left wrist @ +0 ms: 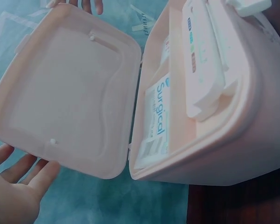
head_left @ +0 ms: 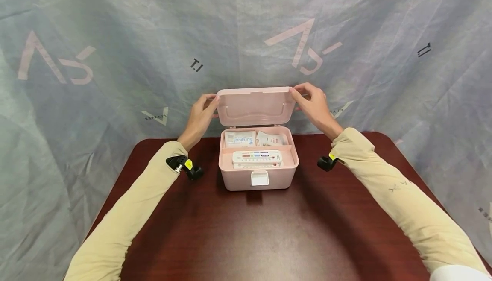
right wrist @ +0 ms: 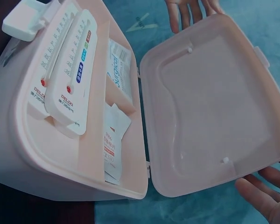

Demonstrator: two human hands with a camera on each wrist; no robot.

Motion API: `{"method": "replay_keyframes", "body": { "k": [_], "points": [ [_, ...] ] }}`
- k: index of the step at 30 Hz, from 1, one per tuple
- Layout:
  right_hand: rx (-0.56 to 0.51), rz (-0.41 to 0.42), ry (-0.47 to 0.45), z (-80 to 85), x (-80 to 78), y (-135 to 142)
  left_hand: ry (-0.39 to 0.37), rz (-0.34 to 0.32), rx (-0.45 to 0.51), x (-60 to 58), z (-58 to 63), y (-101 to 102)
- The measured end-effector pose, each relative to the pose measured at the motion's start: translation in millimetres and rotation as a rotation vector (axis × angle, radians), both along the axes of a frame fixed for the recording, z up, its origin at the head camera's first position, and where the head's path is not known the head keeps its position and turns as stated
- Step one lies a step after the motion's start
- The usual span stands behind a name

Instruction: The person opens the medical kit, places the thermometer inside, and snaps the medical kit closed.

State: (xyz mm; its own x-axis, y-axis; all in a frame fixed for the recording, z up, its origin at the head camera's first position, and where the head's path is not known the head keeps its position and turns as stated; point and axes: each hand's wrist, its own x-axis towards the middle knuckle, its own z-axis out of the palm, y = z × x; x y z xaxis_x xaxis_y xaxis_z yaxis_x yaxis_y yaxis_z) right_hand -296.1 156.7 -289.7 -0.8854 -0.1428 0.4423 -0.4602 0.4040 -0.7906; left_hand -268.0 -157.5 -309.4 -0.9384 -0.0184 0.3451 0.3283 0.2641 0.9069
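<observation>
A pale pink storage box (head_left: 230, 180) stands at the far end of the table with its lid (head_left: 255, 108) raised. My left hand (head_left: 200, 116) grips the lid's left upper corner, thumb at the edge and fingers behind. The right hand (head_left: 315, 106) pinches the opposite upper corner in the same way. In the front compartment lie two white thermometers (right wrist: 74, 70), one partly over the other. A packet marked Surgical (left wrist: 155, 116) fills the back left compartment, and small white printed packets (right wrist: 114, 140) sit in the back right one. The white latch (head_left: 259, 178) hangs at the box's front.
The dark red-brown table (head_left: 253, 238) extends from the box toward me. A grey printed cloth (head_left: 215, 29) hangs behind and around the table, close behind the raised lid. Black wrist cameras (head_left: 326, 163) are strapped over both sleeves.
</observation>
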Motion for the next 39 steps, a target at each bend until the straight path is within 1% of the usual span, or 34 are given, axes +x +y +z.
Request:
{"method": "replay_keyframes", "body": {
  "k": [2, 6, 9, 10, 13, 14, 16, 18, 20, 26, 28, 35, 39],
  "points": [
    [-0.004, 0.002, 0.009, 0.3, 1.1, -0.2, 0.000, -0.005, 0.007, 3.1, 0.7, 1.0],
    [-0.016, 0.007, 0.027, 1.6, 3.5, -1.0, 0.009, -0.001, 0.016, 19.0, 12.1, 7.8],
    [-0.012, 0.012, 0.029, 11.7, 18.5, -4.8, 0.025, 0.002, -0.003, 30.1, 19.0, 11.6],
    [-0.012, 0.016, 0.030, 14.6, 23.3, -5.9, 0.028, -0.001, 0.000, 29.2, 17.5, 10.8],
    [-0.010, 0.024, 0.026, 23.8, 39.0, -8.6, 0.046, -0.011, 0.011, 21.8, 7.3, 6.5],
    [-0.009, 0.025, 0.030, 23.7, 40.3, -8.2, 0.052, -0.011, 0.021, 19.1, 3.7, 5.5],
    [-0.012, 0.034, 0.036, 22.7, 41.8, -6.8, 0.059, -0.010, 0.029, 13.7, -3.7, 3.4],
    [-0.015, 0.041, 0.043, 21.0, 42.0, -4.9, 0.069, -0.002, 0.036, 12.8, -6.8, 3.9],
    [-0.014, 0.049, 0.051, 17.5, 40.0, -2.3, 0.077, 0.004, 0.039, 13.5, -7.6, 5.4],
    [0.016, 0.036, 0.085, 0.3, 25.1, 8.4, 0.076, 0.005, 0.075, 17.6, -6.2, 8.7],
    [0.032, 0.032, 0.096, -2.1, 24.1, 10.3, 0.078, 0.002, 0.087, 20.8, -4.1, 9.7],
    [0.048, 0.027, 0.086, -2.6, 27.5, 11.9, 0.100, -0.010, 0.066, 45.4, 15.3, 18.2],
    [0.051, 0.019, 0.078, -3.4, 29.8, 13.0, 0.106, -0.014, 0.065, 48.6, 14.8, 19.4]
  ]
}}
